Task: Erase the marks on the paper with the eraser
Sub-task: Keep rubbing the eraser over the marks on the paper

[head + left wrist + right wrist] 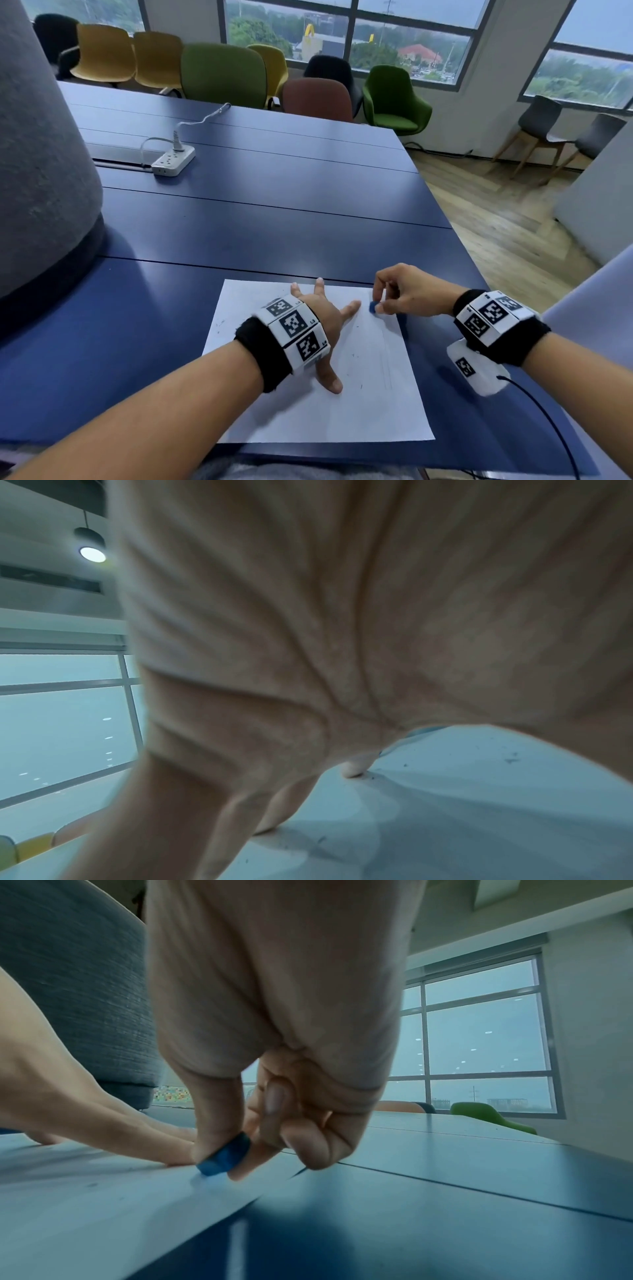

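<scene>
A white sheet of paper (359, 394) lies on the blue table (274, 212) in front of me, with faint pencil marks and dark eraser crumbs (219, 327) scattered on it. My left hand (329, 318) lies flat on the sheet with fingers spread, pressing it down. My right hand (394, 294) pinches a small blue eraser (373, 306) between thumb and fingers at the paper's far right corner. In the right wrist view the eraser (224, 1154) touches the paper (85, 1204) beside the left hand's fingertips (171, 1150). The left wrist view shows mostly my palm (342, 615) above the paper (479, 804).
A white power strip (173, 160) with a cable lies further back on the table. A grey fabric partition (44, 154) stands at the left. Coloured chairs (222, 73) line the far edge. The table's right edge drops to a wooden floor (507, 219).
</scene>
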Tool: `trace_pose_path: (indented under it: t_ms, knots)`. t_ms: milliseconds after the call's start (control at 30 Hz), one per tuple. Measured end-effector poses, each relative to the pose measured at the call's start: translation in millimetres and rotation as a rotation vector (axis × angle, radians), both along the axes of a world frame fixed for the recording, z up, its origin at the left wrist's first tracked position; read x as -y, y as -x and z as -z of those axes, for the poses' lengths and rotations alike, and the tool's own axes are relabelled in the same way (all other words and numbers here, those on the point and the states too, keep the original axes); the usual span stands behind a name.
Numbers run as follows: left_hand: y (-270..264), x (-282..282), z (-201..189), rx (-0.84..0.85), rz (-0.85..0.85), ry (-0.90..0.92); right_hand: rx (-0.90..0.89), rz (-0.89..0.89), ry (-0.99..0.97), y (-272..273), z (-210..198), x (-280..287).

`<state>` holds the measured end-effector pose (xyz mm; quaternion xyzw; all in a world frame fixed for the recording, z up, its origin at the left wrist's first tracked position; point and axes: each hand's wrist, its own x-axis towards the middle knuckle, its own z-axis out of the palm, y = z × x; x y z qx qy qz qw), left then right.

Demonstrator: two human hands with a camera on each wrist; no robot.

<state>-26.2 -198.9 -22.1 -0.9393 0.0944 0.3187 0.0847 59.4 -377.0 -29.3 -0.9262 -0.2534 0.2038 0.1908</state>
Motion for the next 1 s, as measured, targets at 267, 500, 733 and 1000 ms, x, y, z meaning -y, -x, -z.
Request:
trace_pose_path:
  t_ms: [267,500,733,1000]
  knots:
    - [-1,3,0,0.009,0.009,-0.030,-0.101,-0.085,0.020,-3,-3,-6]
    - [-3,3,1,0.000,-0.004,-0.011,0.041,0.011,-0.044,-5,-1,-11]
    - [-4,3,5,0.016,0.006,-0.031,-0.009,-0.058,0.052,3,-7,-4]
    - [-5,5,3,-0.004,-0.004,-0.035,-0.053,-0.105,0.077,20,-5,8]
